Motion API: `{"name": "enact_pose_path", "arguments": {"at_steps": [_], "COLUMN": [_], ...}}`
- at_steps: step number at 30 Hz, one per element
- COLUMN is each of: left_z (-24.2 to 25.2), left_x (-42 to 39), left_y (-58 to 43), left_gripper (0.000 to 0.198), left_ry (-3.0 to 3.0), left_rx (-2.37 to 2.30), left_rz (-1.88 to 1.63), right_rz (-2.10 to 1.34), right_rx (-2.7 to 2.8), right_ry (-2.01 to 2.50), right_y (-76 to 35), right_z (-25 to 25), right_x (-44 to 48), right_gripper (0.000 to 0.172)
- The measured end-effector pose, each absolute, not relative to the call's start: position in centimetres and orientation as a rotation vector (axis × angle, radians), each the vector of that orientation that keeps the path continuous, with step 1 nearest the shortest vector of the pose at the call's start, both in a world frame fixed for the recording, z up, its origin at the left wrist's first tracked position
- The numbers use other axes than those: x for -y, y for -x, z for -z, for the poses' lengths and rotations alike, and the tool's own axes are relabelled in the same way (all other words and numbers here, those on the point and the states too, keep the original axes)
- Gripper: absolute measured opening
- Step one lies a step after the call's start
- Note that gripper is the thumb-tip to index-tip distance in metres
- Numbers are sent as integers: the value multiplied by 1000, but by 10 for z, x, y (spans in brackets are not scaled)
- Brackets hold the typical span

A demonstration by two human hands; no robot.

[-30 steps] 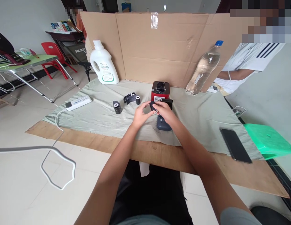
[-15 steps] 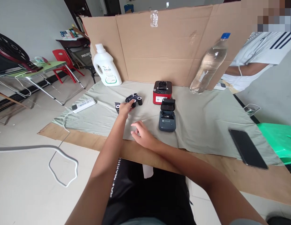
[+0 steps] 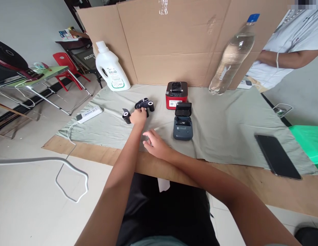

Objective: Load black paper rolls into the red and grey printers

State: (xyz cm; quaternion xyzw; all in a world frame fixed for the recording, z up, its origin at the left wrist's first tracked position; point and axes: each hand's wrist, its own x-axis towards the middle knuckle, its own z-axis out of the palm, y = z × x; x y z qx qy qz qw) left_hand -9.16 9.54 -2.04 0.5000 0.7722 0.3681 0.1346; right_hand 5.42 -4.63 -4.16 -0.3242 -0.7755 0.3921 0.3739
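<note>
Your left hand [image 3: 138, 117] is reaching to the middle of the frame, left of centre, and is resting among a cluster of black rolls [image 3: 146, 104] on the grey-green cloth [image 3: 220, 123]. Its fingers are curling over the nearest roll of the cluster; whether they are gripping it or only touching it cannot be told. One separate black roll [image 3: 126, 116] is lying just left of that hand, touching or nearly touching it.

Your right hand [image 3: 155, 145] is lying lower, near the front edge of the cloth, palm down with the fingers loosely spread and holding nothing. It is sitting well apart from the rolls.

Just right of both hands the dark grey printer [image 3: 183, 124] is standing with its lid raised. Directly behind it the red printer [image 3: 176, 95] is standing close to the cardboard screen [image 3: 174, 44]. Neither is blocking the left hand's reach to the rolls.

Further out, a white jug [image 3: 110, 70] is standing at upper left, and a clear bottle [image 3: 232, 56] is leaning at upper right. A white power strip [image 3: 89, 113] is lying at the cloth's left edge. A black phone [image 3: 277, 156] is lying at lower right. Another person's arm [image 3: 289, 58] is showing at the upper right corner.
</note>
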Motion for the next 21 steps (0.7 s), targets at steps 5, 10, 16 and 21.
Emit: {"name": "enact_pose_path", "arguments": {"at_steps": [5, 10, 16, 21], "left_z": [22, 22, 2, -13], "left_x": [-85, -79, -96, -125], "left_y": [77, 76, 70, 62], "left_gripper": [50, 45, 39, 22], "left_ry": [-1487, -1711, -2006, -1974], "left_rx": [-2409, -2394, -2298, -2384], "left_rz": [-977, -1213, -1080, -797], "right_rz": [-1007, -1020, -1020, -1022], "right_rx": [1999, 1973, 1946, 1932], "right_ry": [881, 860, 841, 850], "right_y": [-55, -55, -55, -55], "right_z": [38, 38, 39, 41], "right_x": [46, 46, 44, 46], "right_gripper": [21, 21, 21, 19]}}
